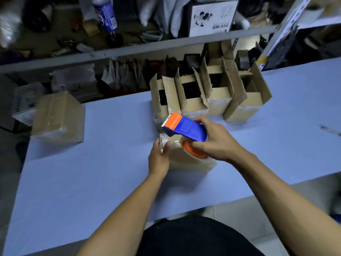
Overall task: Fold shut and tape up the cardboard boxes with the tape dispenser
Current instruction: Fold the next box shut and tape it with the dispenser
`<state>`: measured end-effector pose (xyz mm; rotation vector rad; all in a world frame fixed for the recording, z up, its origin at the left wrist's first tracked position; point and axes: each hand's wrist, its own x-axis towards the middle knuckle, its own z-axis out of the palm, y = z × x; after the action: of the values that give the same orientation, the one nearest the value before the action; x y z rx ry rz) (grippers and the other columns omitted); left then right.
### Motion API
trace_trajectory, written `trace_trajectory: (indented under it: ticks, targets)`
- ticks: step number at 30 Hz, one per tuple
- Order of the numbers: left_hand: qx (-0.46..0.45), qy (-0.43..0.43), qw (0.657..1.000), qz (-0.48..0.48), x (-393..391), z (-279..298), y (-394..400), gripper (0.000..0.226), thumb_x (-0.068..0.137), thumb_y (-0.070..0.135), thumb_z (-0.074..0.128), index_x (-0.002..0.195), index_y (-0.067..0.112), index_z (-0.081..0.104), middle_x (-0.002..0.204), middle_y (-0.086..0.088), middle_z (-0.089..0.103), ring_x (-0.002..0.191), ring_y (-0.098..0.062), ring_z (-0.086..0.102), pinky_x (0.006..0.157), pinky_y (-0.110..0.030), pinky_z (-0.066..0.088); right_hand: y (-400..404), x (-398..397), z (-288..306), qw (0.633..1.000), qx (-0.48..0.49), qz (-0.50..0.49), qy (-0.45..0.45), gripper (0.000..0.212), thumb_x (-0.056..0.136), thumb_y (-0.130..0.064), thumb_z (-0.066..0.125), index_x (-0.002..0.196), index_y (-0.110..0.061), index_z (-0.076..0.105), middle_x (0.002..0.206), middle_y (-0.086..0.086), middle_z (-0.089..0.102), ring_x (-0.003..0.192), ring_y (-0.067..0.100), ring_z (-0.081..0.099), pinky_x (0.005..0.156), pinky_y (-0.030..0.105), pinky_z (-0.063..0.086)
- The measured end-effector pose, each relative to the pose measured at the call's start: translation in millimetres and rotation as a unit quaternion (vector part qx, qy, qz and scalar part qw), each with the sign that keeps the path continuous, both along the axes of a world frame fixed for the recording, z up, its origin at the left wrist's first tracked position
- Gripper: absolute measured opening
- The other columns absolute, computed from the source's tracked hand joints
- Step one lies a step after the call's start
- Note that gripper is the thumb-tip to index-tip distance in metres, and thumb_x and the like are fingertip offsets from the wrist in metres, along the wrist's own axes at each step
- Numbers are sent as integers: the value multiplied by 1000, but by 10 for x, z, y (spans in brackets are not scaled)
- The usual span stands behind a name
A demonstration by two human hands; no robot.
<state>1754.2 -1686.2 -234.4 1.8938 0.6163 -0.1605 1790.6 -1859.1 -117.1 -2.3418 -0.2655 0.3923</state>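
Note:
A small closed cardboard box (pixel 186 160) sits on the pale blue table (pixel 92 182), partly wrapped in shiny clear tape. My left hand (pixel 158 156) presses against its left side, fingers on the tape at the corner. My right hand (pixel 215 139) grips a blue and orange tape dispenser (pixel 184 129) over the box top, its orange blade end pointing up and to the left. Behind them stands a row of several open cardboard boxes (pixel 208 93) with flaps up.
A taped, closed box (pixel 59 117) rests at the table's far left corner. Behind the table runs a cluttered metal shelf (pixel 147 47) with bags, a blue bottle and a white carton. A thin object (pixel 330 130) lies near the right edge.

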Motion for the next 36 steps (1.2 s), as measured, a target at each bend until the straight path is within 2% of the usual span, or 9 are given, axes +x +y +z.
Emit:
trace_trajectory:
  ticks: [3, 5, 9, 12, 15, 18, 21, 26, 36]
  targets:
    - [-43, 33, 998, 19, 27, -38, 30, 18, 98, 30, 51, 109, 19, 60, 99, -1, 64, 86, -20, 57, 69, -29, 40, 146, -38, -178, 994, -73, 79, -16, 54, 71, -45, 68, 118, -28, 50, 101, -7, 65, 91, 20, 61, 74, 35, 49]
    - [-114, 42, 989, 85, 36, 18, 104, 21, 96, 32, 47, 89, 20, 63, 92, -5, 67, 80, -20, 58, 70, -31, 45, 136, -24, -250, 989, -97, 106, -40, 48, 76, -42, 69, 117, -30, 48, 101, -11, 63, 90, 17, 59, 71, 34, 46]
    - [-65, -53, 984, 159, 6, 297, 331, 34, 105, 36, 40, 91, 17, 64, 93, -5, 67, 85, -20, 63, 74, -36, 53, 73, 60, -216, 979, -109, 159, -73, 43, 78, -49, 61, 113, -30, 45, 92, -18, 50, 79, 14, 50, 64, 31, 37]
    - [-239, 26, 964, 112, 43, 523, 412, 37, 103, 42, 45, 97, 13, 66, 85, -5, 68, 73, -17, 63, 60, -29, 49, 81, 101, -220, 975, -108, 178, -75, 50, 73, -53, 53, 115, -29, 46, 97, -15, 55, 80, 14, 50, 66, 32, 40]
    - [-403, 123, 901, 106, 79, 605, 495, 25, 99, 34, 56, 98, 11, 66, 87, -8, 66, 72, -16, 61, 55, -23, 48, 79, 126, -235, 974, -104, 186, -79, 49, 73, -51, 53, 115, -28, 47, 96, -15, 54, 81, 17, 52, 66, 32, 40]
    - [-468, 158, 860, 128, 81, 570, 505, 17, 99, 18, 57, 90, 6, 67, 80, -9, 65, 64, -12, 58, 50, -18, 48, 40, 128, -242, 974, -96, 189, -77, 50, 73, -53, 53, 116, -28, 46, 96, -15, 54, 81, 17, 52, 67, 32, 41]
    - [-454, 145, 871, 122, 91, 525, 476, 15, 95, -1, 54, 86, 2, 66, 75, -11, 64, 58, -12, 60, 51, -19, 52, 29, 122, -226, 973, -92, 195, -83, 60, 69, -62, 45, 117, -27, 47, 102, -11, 59, 84, 18, 54, 70, 34, 46]
    - [-258, 101, 960, 50, 158, 446, 441, 15, 92, -2, 59, 86, 7, 68, 70, -9, 71, 64, -18, 66, 68, -31, 56, 26, 139, -269, 967, -101, 210, -102, 46, 79, -54, 60, 114, -27, 47, 103, -6, 59, 84, 18, 56, 71, 37, 49]
    - [-222, 80, 972, 3, 289, 468, 519, 13, 89, -3, 65, 102, -3, 67, 79, -10, 70, 70, -13, 67, 58, -21, 53, -52, 199, -218, 961, -93, 231, -120, 58, 75, -61, 50, 123, -28, 51, 104, -1, 64, 88, 20, 58, 77, 37, 50]
